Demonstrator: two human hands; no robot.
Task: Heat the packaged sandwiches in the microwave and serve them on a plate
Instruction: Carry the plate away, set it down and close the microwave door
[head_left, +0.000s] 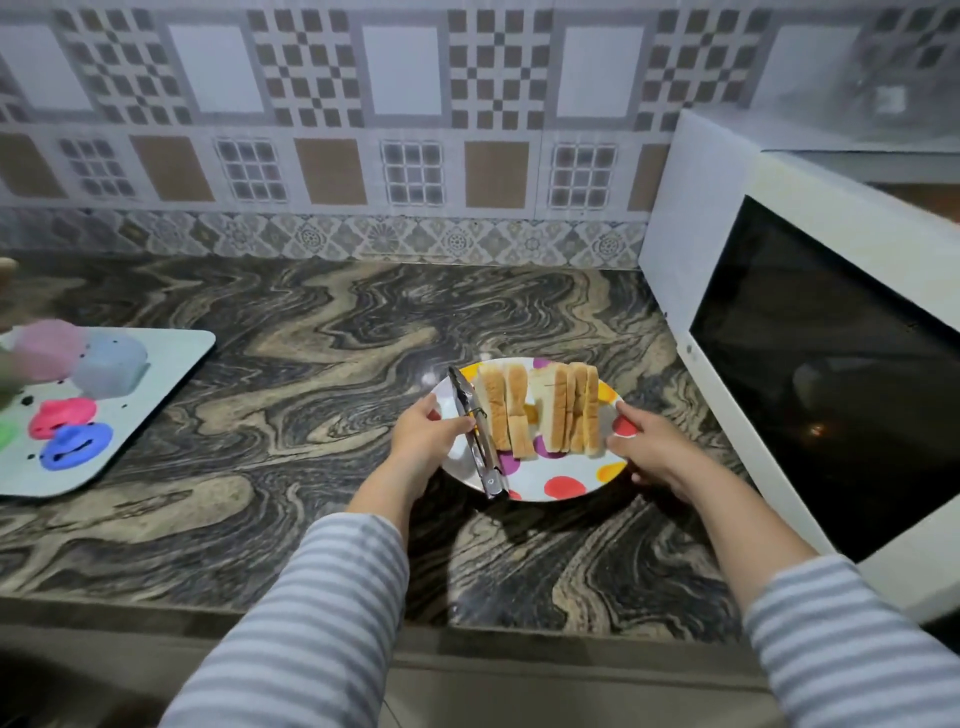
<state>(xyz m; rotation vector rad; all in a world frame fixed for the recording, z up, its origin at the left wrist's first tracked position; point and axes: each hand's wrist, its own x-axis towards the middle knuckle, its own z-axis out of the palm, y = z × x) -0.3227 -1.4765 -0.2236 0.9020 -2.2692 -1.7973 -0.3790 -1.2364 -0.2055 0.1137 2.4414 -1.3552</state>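
Observation:
A white plate (550, 480) with coloured dots sits on the marble counter in front of the microwave. Several sandwich pieces (540, 408) stand on edge across it, in two groups. Metal tongs (478, 441) lie along the plate's left side. My left hand (423, 434) grips the plate's left rim, thumb on top near the tongs. My right hand (652, 444) grips the right rim, its fingers curled under the edge. The white microwave (810, 353) stands at the right with its dark door closed.
A pale tray (156, 384) at the left holds pink and blue plastic containers (83, 358) and their red and blue lids (70, 431). The patterned marble counter (291, 374) runs back to a tiled wall. Its front edge lies under my forearms.

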